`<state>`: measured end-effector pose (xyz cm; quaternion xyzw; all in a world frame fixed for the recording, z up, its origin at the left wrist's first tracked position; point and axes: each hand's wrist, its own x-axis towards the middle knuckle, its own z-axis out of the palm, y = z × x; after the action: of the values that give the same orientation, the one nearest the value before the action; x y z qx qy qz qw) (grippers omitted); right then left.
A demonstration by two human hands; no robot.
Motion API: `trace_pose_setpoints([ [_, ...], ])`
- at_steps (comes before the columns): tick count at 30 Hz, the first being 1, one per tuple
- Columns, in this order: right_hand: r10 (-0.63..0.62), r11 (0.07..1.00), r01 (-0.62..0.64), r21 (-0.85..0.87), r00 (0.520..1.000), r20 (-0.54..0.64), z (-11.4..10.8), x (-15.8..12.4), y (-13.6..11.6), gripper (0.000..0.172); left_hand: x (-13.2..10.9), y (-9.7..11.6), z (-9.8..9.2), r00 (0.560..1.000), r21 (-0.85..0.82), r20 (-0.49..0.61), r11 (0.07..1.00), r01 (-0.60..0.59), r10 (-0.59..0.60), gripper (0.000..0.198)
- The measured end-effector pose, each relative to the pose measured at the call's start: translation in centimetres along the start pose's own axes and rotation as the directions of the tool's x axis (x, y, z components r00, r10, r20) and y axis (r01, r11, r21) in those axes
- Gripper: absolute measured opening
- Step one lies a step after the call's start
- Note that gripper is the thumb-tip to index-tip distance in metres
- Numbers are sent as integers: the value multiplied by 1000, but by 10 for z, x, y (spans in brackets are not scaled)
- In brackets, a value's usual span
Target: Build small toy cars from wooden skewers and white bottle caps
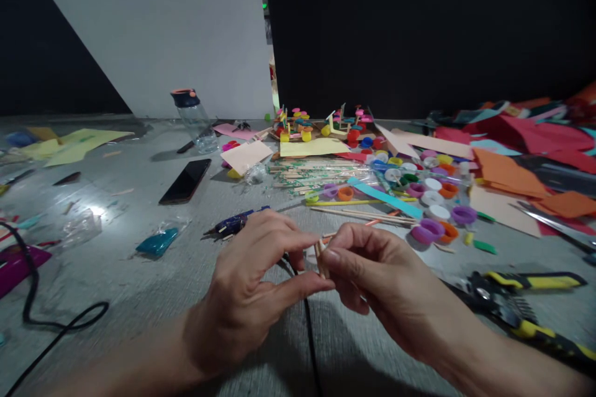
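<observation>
Between my two hands, low over the middle of the table, are short wooden stick pieces. My left hand is curved around them, forefinger at their upper end and thumb at their lower end. My right hand pinches the same pieces from the side between thumb and fingers. How many pieces there are is hard to make out. Just beyond my left hand lies a dark blue tool, partly covered by it. A black cable runs beneath my hands toward the table's near edge.
Yellow-and-black pliers lie at right, near scissors. Bottle caps, wooden sticks and coloured paper spread beyond my hands. A phone, a water bottle and a teal packet are at left.
</observation>
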<state>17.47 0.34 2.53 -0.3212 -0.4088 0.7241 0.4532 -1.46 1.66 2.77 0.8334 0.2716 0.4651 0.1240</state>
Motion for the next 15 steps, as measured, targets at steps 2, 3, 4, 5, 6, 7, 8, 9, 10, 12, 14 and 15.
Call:
trace_pose_setpoints([
  [2,-4,1000,4,-26,1000,-19,-1,2,-1,30,2,-3,1,1000,12,9,1000,-6,6,36],
  [3,-9,999,8,-46,1000,-19,-2,3,-2,31,3,-4,1,1000,21,15,1000,-5,5,35],
  [4,-18,998,17,-68,1000,-15,-3,4,-2,33,4,-5,2,1000,31,21,999,-7,6,34],
  [5,-28,996,27,-90,1000,-8,-4,5,-3,34,5,-6,1,1000,43,26,999,-8,7,33],
  [6,-39,993,39,-115,999,-2,-6,5,-4,36,6,-6,1,999,57,31,998,-9,7,33],
  [7,-47,989,47,-141,999,6,-7,6,-5,38,8,-7,1,999,71,32,997,-14,11,33],
  [8,-52,985,53,-167,999,12,-8,6,-6,39,9,-7,0,999,84,31,996,-19,16,34],
  [9,-53,980,55,-192,998,16,-8,6,-8,40,10,-7,-1,999,95,27,995,-29,26,35],
  [10,-52,974,54,-218,999,16,-9,6,-9,39,11,-7,-2,999,106,27,994,-40,38,36],
  [12,-50,964,51,-261,999,9,-9,4,-12,37,14,-6,-3,997,125,28,990,-70,67,37],
  [14,-52,958,51,-281,999,4,-9,3,-15,36,16,-5,-4,995,129,33,987,-100,97,37],
  [15,-53,959,52,-280,999,5,-9,2,-16,36,17,-4,-4,993,126,37,985,-115,111,37],
])
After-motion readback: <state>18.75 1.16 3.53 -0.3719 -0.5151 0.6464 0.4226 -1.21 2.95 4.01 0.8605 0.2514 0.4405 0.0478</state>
